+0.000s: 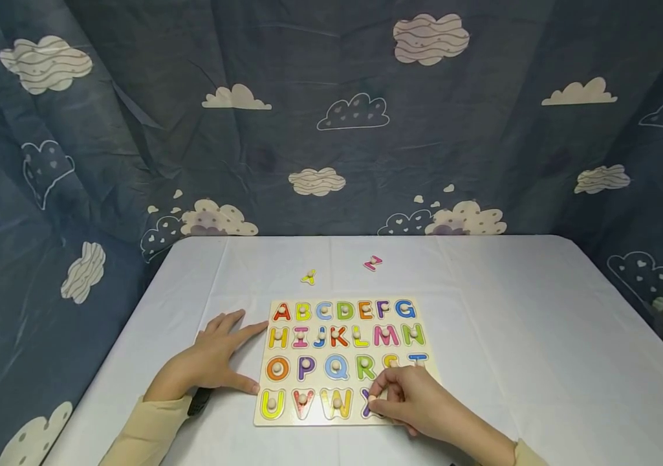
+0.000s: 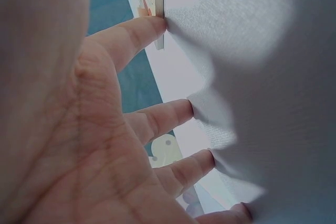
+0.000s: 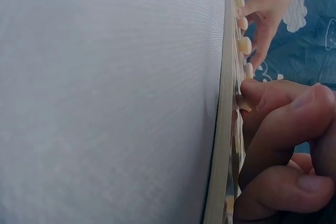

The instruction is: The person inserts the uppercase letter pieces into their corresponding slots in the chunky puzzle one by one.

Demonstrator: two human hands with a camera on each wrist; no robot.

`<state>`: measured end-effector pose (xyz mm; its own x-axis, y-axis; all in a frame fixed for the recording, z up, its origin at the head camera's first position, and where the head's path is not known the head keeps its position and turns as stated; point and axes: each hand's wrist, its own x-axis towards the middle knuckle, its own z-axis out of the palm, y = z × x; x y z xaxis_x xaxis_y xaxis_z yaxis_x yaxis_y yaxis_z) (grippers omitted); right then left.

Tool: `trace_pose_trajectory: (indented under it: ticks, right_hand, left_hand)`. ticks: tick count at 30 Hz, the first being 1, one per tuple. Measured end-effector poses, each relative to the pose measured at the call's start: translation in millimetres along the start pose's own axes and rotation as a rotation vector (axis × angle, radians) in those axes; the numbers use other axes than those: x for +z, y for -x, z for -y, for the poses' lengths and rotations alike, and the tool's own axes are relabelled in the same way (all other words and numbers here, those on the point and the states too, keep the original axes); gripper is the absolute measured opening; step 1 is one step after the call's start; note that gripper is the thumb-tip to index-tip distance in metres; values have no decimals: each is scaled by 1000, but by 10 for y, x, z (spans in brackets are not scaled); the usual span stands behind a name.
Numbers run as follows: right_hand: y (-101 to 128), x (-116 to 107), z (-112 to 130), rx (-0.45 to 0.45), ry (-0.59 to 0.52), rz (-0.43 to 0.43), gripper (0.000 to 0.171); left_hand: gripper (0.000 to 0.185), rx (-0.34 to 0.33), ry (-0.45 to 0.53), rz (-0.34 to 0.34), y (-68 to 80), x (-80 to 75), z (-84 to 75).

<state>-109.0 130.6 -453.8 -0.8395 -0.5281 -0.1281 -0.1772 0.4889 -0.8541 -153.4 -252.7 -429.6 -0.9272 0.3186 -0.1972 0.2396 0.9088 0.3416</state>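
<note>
Right hand (image 1: 409,398): nearest the camera, fingers curled and pinching the purple X piece (image 1: 368,406) by its knob, seating it in the bottom row of the board.

Left hand (image 1: 215,359): lying flat on the white tablecloth (image 1: 511,336), fingers straight and grasping nothing; index fingertip (image 2: 157,23) and thumb are touching the board's left edge, seemingly bracing it against sliding.

Alphabet puzzle board (image 1: 343,364): pale wood, sitting at the near middle of the table, carrying bright letters A to X, each with a round wooden knob (two bottom-row slots are hiding behind the right hand).

Loose pieces: yellow Y (image 1: 308,277) and pink Z (image 1: 372,263) are lying beyond the board, well apart from both hands.

Cloud-print curtain (image 1: 331,116): hanging behind.
</note>
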Motion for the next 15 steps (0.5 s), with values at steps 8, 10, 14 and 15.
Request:
trace_pose_trajectory:
  ticks: [8, 10, 14, 15]
  right_hand:
    - [-5, -86, 65, 28, -41, 16, 20]
    - [-50, -143, 120, 37, -41, 8, 21]
    - [-295, -271, 217, 33, -46, -18, 22]
    - [-388, -302, 229, 27, -51, -23, 23]
  left_hand:
    - [119, -2, -3, 2, -20, 12, -5]
    - [120, 1, -5, 2, -21, 14, -7]
    - [119, 4, -4, 0, -14, 12, -5]
    - [119, 4, -1, 1, -11, 14, -3]
